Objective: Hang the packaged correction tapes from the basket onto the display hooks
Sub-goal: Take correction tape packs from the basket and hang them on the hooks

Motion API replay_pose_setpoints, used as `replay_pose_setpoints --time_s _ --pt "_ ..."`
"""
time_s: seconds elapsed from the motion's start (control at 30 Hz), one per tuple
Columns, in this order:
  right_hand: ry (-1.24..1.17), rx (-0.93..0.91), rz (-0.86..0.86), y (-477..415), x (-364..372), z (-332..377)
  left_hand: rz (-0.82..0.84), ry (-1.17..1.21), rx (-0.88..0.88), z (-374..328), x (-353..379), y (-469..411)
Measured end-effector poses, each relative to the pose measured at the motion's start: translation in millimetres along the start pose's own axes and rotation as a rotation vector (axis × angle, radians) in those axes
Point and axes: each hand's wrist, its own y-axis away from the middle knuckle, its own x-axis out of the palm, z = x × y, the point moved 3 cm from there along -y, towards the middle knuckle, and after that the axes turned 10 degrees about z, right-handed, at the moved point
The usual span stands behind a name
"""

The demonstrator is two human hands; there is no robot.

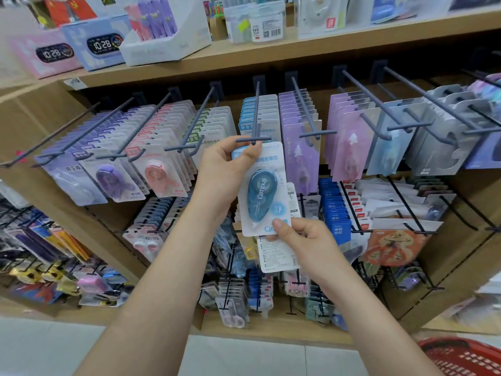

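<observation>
A packaged blue correction tape is held up in front of the display. My left hand pinches its top left corner, just under the tip of a grey display hook that carries matching blue packs. My right hand pinches the pack's bottom edge with the thumb on its front, and also holds a second pack behind it, back side showing. The red basket shows at the bottom right corner.
Neighbouring hooks hold purple, green-labelled and pink tape packs. A lower row of hooks with dark blue packs sits behind my hands. A wooden shelf above carries boxes with clock pictures.
</observation>
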Motion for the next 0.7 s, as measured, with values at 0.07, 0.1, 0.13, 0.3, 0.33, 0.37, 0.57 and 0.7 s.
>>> replay_pose_setpoints --time_s 0.07,0.1,0.13,0.3,0.33,0.37,0.57,0.7 --pt "-0.026 0.003 -0.048 -0.6 -1.8 0.4 0.063 -0.044 0.047 4.1 -2.1 11.2" --pt "-0.033 0.005 -0.057 -0.3 -1.6 1.3 0.078 -0.066 0.061 7.4 -3.3 20.2" --pt "-0.038 0.006 -0.062 -0.9 -1.0 1.5 0.082 -0.087 0.07 11.4 -3.8 29.6" --pt "-0.056 0.021 -0.109 -3.5 -1.3 1.2 -0.021 -0.249 0.008 30.4 -0.8 50.2" --pt "-0.03 0.02 -0.116 -3.3 -2.7 0.4 -0.059 -0.243 0.0 31.8 -2.4 46.2" --pt "0.006 0.016 -0.121 -2.7 -4.6 0.3 -0.095 -0.256 -0.01 32.2 -4.2 40.2" --pt "0.213 -0.068 -0.164 8.6 -26.4 4.6 -0.193 -0.497 -0.022 38.5 -0.4 -3.8" --pt "0.094 -0.134 -0.199 14.3 -37.2 9.3 -0.184 -0.599 -0.023 45.5 2.5 -12.4"
